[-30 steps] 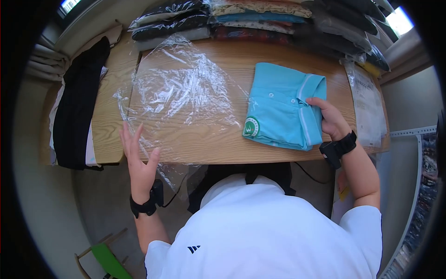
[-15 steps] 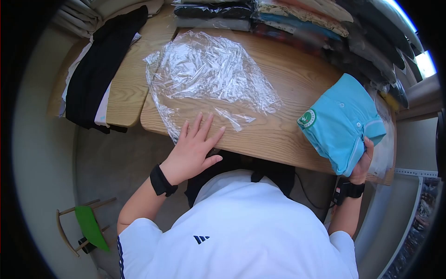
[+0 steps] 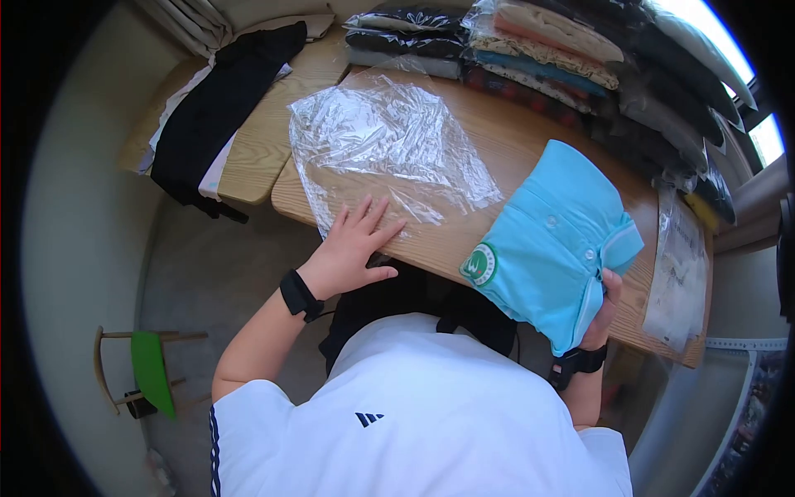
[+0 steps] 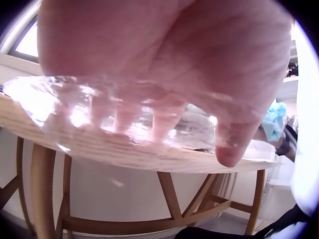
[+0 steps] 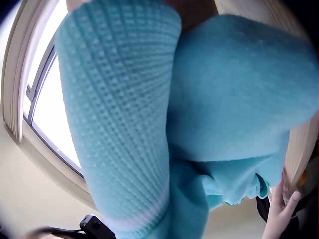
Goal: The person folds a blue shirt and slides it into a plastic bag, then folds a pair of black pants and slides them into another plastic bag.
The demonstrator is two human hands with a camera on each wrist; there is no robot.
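A folded light-blue polo shirt [image 3: 555,224] with a round green sticker is lifted at the table's front right, tilted. My right hand [image 3: 601,321] grips it at the collar end, the thumb on top; its other fingers are hidden beneath. In the right wrist view the shirt's ribbed collar [image 5: 122,104] and body [image 5: 234,94] cover most of that hand. My left hand [image 3: 346,255] lies palm down with fingers spread on the near edge of a crumpled clear plastic bag [image 3: 377,124]. From below, the left wrist view shows bag film [image 4: 35,97] under the straight fingers [image 4: 167,122].
Stacks of bagged folded clothes [image 3: 538,58] line the back of the wooden table [image 3: 464,248]. Black garments [image 3: 219,112] lie at the left. A flat plastic packet [image 3: 677,265] is at the right end. A green chair [image 3: 151,373] stands on the floor at left.
My right hand has lifted the shirt off the table, tilting it, and brought it back inward. My left hand has come down onto the bag's near edge. The head view has turned.
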